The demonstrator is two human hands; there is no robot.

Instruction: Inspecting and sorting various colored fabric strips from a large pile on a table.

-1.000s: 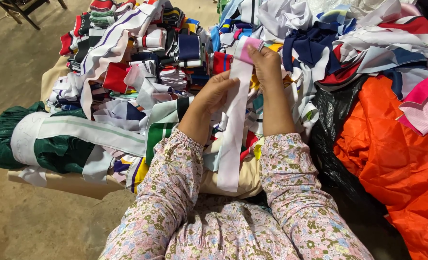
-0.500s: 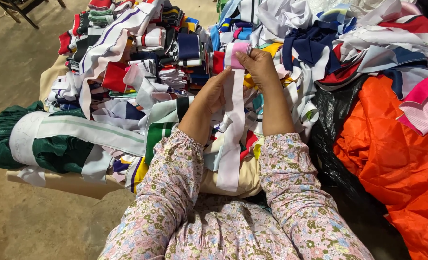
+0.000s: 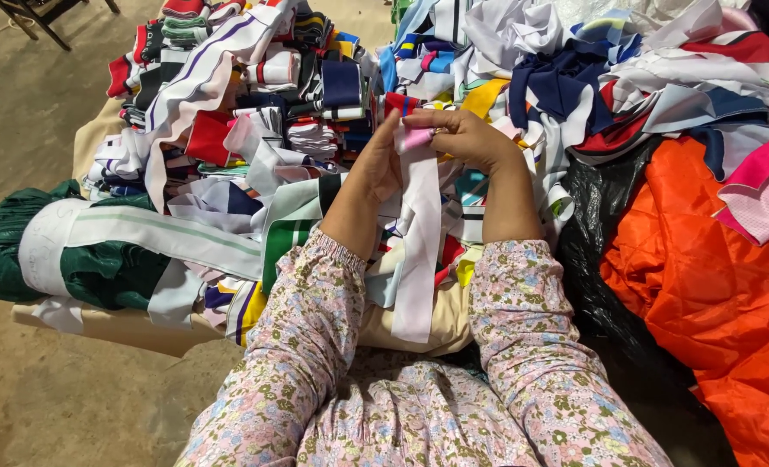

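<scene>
Both hands raised over a heap of cloth scraps, meeting at the top end of a long white fabric strip [image 3: 419, 251]. Left hand [image 3: 383, 164] pressed flat-sided against the strip's left edge, fingers up, gripping it near the top. Right hand [image 3: 462, 137] curled over from the right, fingertips pinching the same top end, where a small pink piece [image 3: 417, 138] shows between the two hands; possibly part of the strip itself, hard to tell at this angle. Strip hanging straight down between the forearms, lower end resting on a beige bundle [image 3: 419, 324] just in front of the lap.

Floral-print sleeves [image 3: 307, 329] on both arms, cuffs gathered at the wrists.

Beyond the hands, a dense pile of folded ribbed trims [image 3: 315, 86] in red, navy, white and yellow, spread across the low bench. To the left, a dark green knitted piece [image 3: 99, 272] with a wide white band [image 3: 142, 233] lying across it. To the right, a black plastic bag [image 3: 601, 259] touching a large orange quilted cloth [image 3: 713, 294]; pink fabric [image 3: 765, 195] above that. Bare concrete floor [image 3: 38, 112] at left, chair legs [image 3: 34, 17] in the top corner.
</scene>
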